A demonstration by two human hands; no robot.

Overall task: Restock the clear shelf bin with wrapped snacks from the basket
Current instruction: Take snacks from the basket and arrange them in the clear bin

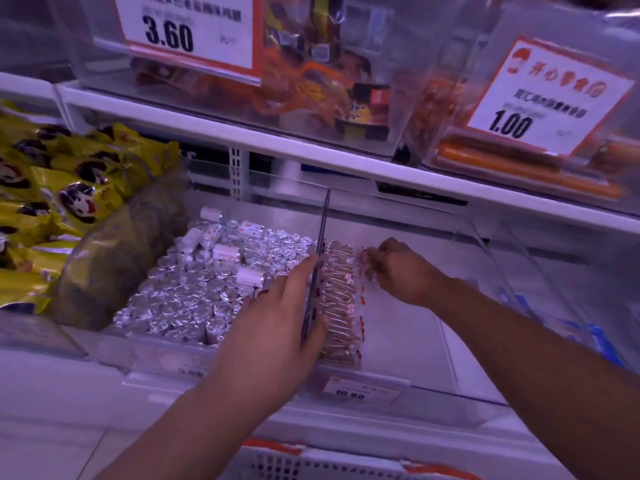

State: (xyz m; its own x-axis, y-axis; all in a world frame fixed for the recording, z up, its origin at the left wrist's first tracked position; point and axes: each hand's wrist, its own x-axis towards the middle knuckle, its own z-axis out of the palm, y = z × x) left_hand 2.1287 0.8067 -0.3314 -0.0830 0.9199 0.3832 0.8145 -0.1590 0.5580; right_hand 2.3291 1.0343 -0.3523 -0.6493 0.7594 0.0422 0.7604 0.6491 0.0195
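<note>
Inside the clear shelf bin (450, 237), against its left divider (320, 251), our row of wrapped snacks (341, 296) stands packed; our left hand (273, 327) lies flat along the divider at seven o'clock of the row, fingers straight, pressing; our right hand (401, 268) reaches in at two o'clock, fingertips pinching a snack; the basket (311, 462) sits at six o'clock.
</note>
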